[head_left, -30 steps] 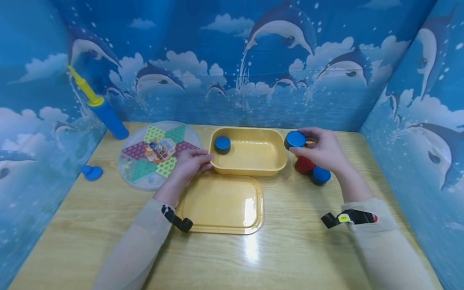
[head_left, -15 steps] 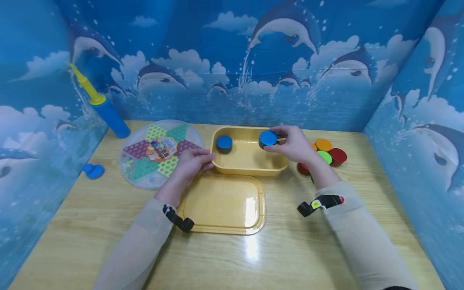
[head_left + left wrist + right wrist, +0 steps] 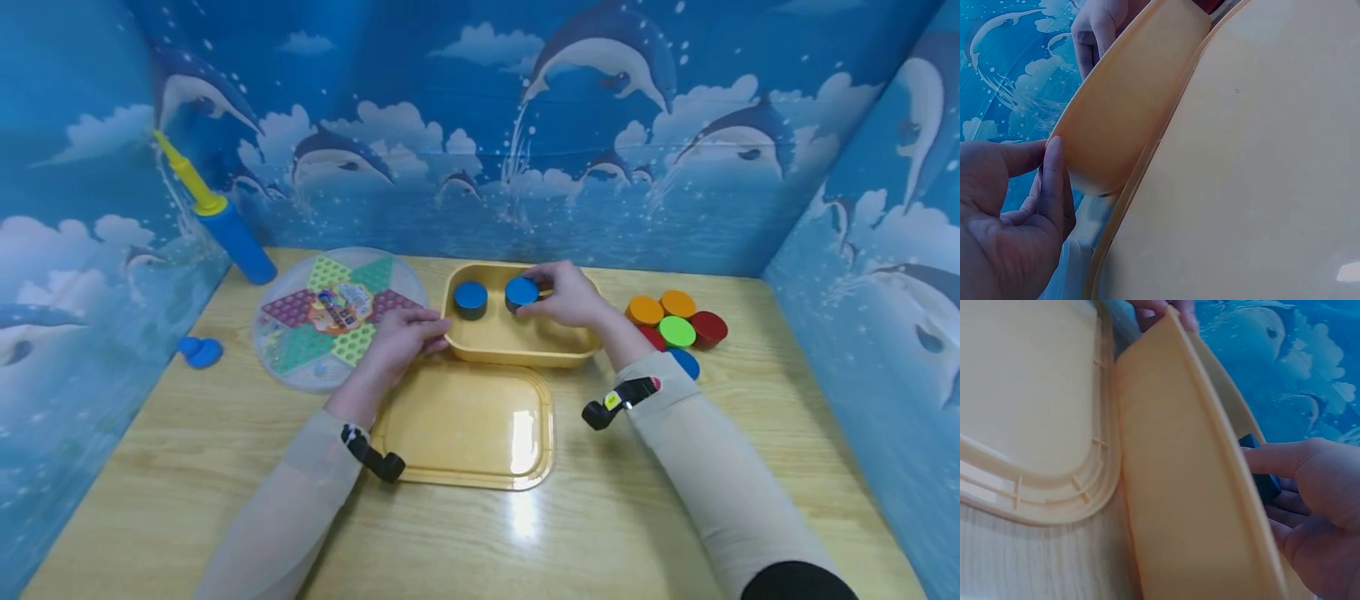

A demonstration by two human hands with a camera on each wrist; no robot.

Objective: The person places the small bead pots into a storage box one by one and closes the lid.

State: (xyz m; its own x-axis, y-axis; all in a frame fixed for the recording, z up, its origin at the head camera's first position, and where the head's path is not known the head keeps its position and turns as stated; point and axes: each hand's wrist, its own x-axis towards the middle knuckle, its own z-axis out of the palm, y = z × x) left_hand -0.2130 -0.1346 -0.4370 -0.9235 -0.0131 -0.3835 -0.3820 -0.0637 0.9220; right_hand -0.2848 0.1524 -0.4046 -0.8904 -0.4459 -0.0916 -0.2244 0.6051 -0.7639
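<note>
Pinching a blue disc (image 3: 521,288) between thumb and fingers, the right hand (image 3: 566,297) reaches into one yellow tub (image 3: 517,357) on the table (image 3: 480,554); the left hand (image 3: 408,333) pinches the tub's rim at its left end. Discs, counted from where I stand: eight. Two are in the tub, the held one about midway along and toward the back, the second blue disc (image 3: 471,297) near the left end, apart from it. Six are bunched to the right of the tub: two orange discs (image 3: 678,302), two red discs (image 3: 708,330), one green disc (image 3: 677,332) and a third blue disc (image 3: 684,364), partly behind the right sleeve (image 3: 660,383). The held disc is round, its flat blue top facing up and its axis close to upright; whether it touches the tub's floor I cannot tell. The tub's long axis runs left to right, as does that of the single lid (image 3: 465,425) lying just in front. To the left: one star-patterned game board (image 3: 341,308), one blue pump (image 3: 236,242) with its yellow nozzle pointing up and leftward, and one small blue piece (image 3: 200,352).
</note>
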